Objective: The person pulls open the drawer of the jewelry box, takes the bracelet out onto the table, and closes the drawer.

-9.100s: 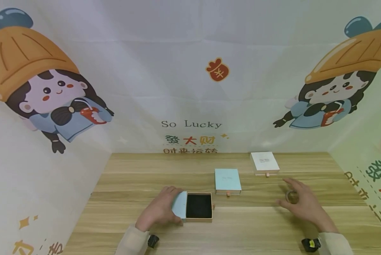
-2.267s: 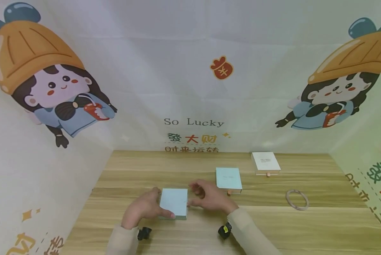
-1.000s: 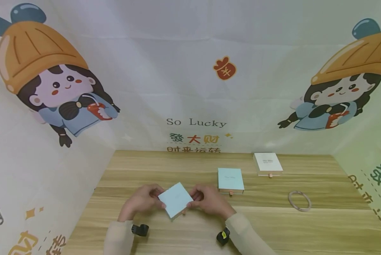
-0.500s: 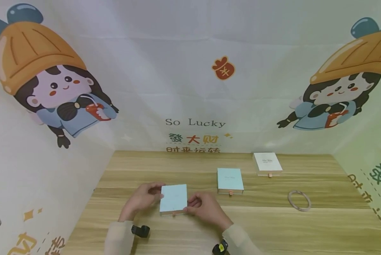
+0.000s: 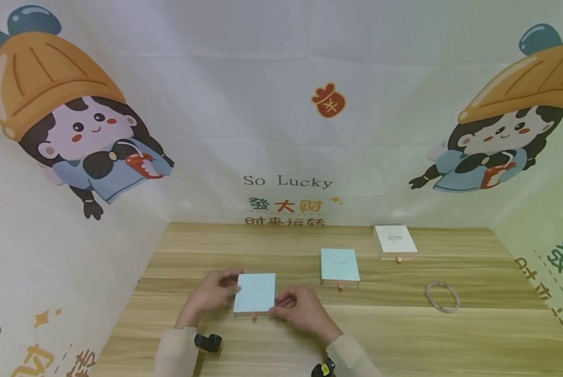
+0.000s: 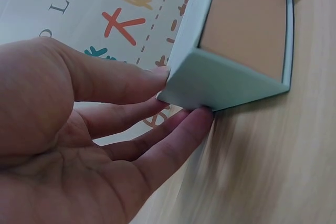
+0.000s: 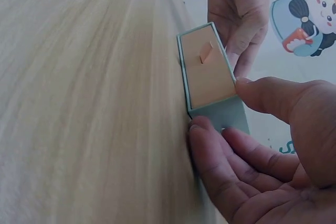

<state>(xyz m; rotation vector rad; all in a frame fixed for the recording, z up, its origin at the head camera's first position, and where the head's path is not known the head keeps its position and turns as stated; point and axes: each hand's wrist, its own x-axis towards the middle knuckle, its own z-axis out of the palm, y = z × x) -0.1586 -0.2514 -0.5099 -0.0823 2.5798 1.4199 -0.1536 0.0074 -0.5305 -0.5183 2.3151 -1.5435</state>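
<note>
Both hands hold a pale blue drawer-style jewellery box (image 5: 255,293), shut, its tan drawer face (image 7: 207,69) and small pull tab toward the person. In the left wrist view, my left hand (image 6: 100,114) pinches a far corner of the box, thumb on the top edge and fingertips below. My right hand (image 5: 302,309) pinches the opposite side near the front corner; in the right wrist view its thumb rests on the top edge and its fingers curl at the bottom. The box sits low at the wooden table (image 5: 380,340). Its inside is hidden.
Behind and right of the held box lies a second pale blue drawer box (image 5: 339,264). A white drawer box (image 5: 395,239) lies farther back right. A pale pinkish bangle (image 5: 428,298) lies flat at the right. Printed cloth (image 5: 206,104) walls the back and sides.
Earlier the box stood open, black lining showing, with the bangle by the right hand. The bangle now lies on the table. The box was shut, then turned until its tab faced front.
</note>
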